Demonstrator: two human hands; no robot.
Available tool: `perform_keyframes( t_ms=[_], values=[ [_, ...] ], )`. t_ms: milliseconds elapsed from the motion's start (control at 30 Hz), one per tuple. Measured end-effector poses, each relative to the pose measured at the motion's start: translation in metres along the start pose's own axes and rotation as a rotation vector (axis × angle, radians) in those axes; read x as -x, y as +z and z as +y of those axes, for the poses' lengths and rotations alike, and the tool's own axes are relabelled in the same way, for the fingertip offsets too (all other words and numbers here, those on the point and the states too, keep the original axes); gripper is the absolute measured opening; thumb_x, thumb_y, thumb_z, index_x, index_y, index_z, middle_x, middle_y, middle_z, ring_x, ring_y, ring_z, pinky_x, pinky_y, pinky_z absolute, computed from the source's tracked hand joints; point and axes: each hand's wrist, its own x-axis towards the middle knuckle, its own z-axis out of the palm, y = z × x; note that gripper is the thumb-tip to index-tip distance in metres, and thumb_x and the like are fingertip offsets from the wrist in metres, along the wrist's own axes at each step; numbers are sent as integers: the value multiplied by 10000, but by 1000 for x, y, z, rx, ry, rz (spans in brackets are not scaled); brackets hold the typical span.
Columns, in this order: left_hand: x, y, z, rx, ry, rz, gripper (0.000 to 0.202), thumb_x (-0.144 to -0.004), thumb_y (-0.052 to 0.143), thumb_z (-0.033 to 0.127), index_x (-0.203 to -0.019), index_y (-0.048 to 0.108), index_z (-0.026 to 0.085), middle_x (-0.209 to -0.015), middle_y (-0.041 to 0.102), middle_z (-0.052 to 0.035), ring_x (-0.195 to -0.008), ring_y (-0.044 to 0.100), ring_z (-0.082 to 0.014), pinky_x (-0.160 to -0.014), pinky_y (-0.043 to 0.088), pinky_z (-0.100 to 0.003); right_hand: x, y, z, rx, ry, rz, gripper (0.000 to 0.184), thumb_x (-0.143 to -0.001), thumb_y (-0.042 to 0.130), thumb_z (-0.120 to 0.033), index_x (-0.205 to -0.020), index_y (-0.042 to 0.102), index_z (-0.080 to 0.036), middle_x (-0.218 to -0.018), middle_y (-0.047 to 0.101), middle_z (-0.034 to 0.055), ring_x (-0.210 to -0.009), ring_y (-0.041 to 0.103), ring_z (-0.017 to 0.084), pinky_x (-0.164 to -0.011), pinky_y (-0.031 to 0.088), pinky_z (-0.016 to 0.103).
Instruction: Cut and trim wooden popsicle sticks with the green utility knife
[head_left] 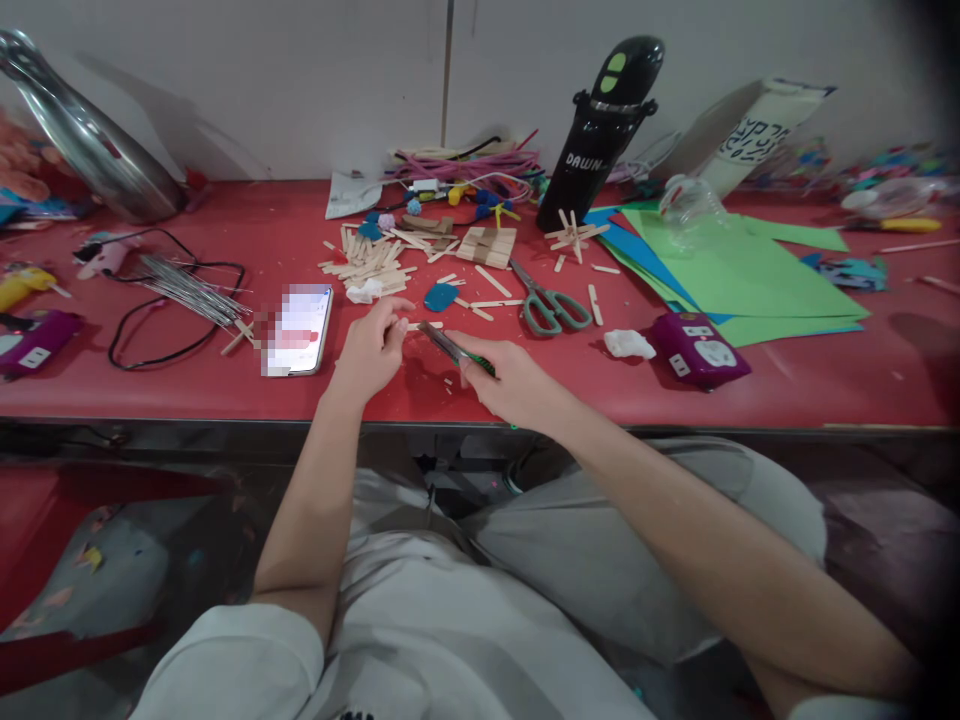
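Observation:
My left hand [373, 345] is closed in a pinch at the near part of the red table, on the end of a short wooden craft stick [429, 325]. A utility knife [459, 349] with a black and green handle is gripped in my right hand [514, 380]. Its blade end points up and left, close beside the stick; whether it touches cannot be made out. Just beyond lie a flat blue piece [441, 296], a pile of craft sticks [373, 262] and grey-handled scissors [553, 310]. Small wood chips lie below the knife.
A phone [298, 335] lies left of my left hand, near metal wires [191, 290] and a black cable. Rightward are crumpled tissue [628, 345], a purple box [699, 350] and green paper sheets [780, 285]. A black bottle [600, 130] and steel flask [105, 140] stand behind.

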Motion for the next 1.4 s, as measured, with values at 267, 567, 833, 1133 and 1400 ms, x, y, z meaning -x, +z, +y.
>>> perform_keyframes(
  t_ms=[267,567,833,1133,1400],
  values=[
    [0,-1,1,1,1,-7,226,-921,481,170,-1098,614,214,-631,504,40,-566,464,-140,-585,349,-282,1,1,1,0,-16,-8,575,-941,418,-144,-1506,522,-182,-722,561,-19,-558,429,105,-614,412,232],
    [0,0,-1,30,-19,63,185,-927,517,189,-1072,630,212,-627,535,40,-592,520,-135,-593,381,-276,1,-3,7,17,-24,95,531,-940,429,-186,-1449,577,-180,-939,715,53,-681,602,150,-745,514,307],
    [0,-3,6,315,-28,23,148,-923,554,240,-1041,640,221,-600,520,39,-570,520,-127,-561,412,-260,-10,-10,14,45,65,365,206,-898,606,-406,-909,593,-201,-807,644,49,-738,593,203,-712,493,346],
    [0,-7,11,501,-11,-80,157,-905,579,244,-1034,658,200,-613,543,31,-563,515,-114,-549,412,-253,-15,-11,2,-274,283,286,233,-933,629,-301,-750,510,-219,-447,482,-59,-387,458,102,-393,364,232],
    [2,-7,12,517,-27,-89,147,-917,601,272,-1020,667,191,-603,551,33,-556,517,-105,-545,410,-241,-16,-7,1,-425,246,286,103,-865,646,-207,-777,599,-182,-593,631,-18,-373,455,65,-341,358,209]
  ],
)
